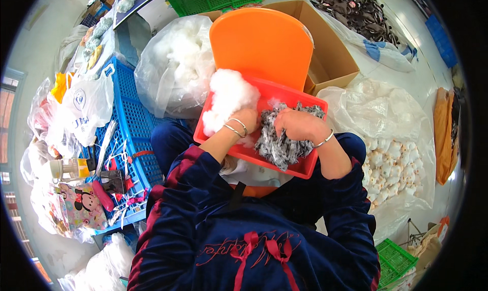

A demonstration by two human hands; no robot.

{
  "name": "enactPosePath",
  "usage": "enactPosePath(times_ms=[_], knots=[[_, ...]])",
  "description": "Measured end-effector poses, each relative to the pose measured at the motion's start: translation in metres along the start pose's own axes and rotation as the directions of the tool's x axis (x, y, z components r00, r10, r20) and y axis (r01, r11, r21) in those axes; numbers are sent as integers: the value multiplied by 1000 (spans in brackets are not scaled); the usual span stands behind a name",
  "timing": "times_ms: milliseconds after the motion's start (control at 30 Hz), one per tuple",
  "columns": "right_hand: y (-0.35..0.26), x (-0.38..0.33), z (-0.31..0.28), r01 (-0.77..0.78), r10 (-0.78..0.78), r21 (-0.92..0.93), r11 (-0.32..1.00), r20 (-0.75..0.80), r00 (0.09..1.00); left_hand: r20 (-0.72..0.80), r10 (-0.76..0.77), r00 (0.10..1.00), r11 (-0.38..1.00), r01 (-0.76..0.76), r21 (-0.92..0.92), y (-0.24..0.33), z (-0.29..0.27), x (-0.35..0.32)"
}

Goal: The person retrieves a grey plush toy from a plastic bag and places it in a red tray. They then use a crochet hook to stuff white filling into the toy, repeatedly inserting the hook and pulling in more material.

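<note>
Red tray (305, 170) rests on the lap; left hand (245, 119) pinches white stuffing (227, 99), right hand (297, 124) grips grey fabric (279, 148). Blue crate (133, 123) at nine o'clock, pale floor, probably a workshop.

**One head cam, looking steeply down**

Single view only, so no overlap w/ another. Cam sits on the person's head, aimed almost straight down over chest and lap; dark blue sleeves enter from the lower edge. Close range: left hand (247, 119) and right hand (297, 124) sit just above frame centre, over the red tray (284, 164). Fisheye: black round rim, edges bend. Blue crate (133, 123) at left, floor and bags toward top and right.
</note>
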State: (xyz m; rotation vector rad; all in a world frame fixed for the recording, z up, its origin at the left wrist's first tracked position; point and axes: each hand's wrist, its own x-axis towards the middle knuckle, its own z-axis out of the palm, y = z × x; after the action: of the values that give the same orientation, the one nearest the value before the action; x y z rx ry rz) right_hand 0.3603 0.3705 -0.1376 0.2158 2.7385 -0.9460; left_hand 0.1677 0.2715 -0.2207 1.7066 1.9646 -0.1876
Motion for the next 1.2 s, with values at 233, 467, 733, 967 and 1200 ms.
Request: enactPosePath(times_ms=[233, 467, 733, 967, 1200], knots=[[-17, -4, 3, 10, -10, 3, 1000, 52, 999, -334, 89, 938, 970, -158, -183, 13, -27, 7], [-27, -8, -15, -2, -2, 63, 998, 66, 998, -213, 231, 949, 970, -242, -27, 13, -16, 40], [-38, 8, -14, -86, 83, 16, 996, 138, 987, -256, 244, 935, 969, -242, 40, -5, -22, 32], [-29, 4, -6, -34, 34, -1, 999, 90, 995, -67, 306, 950, 949, -300, 95, -3, -53, 24], [-35, -3, -20, 16, -9, 101, 995, -60, 998, -310, 329, 892, 938, -348, -6, -3, -144, -33]])
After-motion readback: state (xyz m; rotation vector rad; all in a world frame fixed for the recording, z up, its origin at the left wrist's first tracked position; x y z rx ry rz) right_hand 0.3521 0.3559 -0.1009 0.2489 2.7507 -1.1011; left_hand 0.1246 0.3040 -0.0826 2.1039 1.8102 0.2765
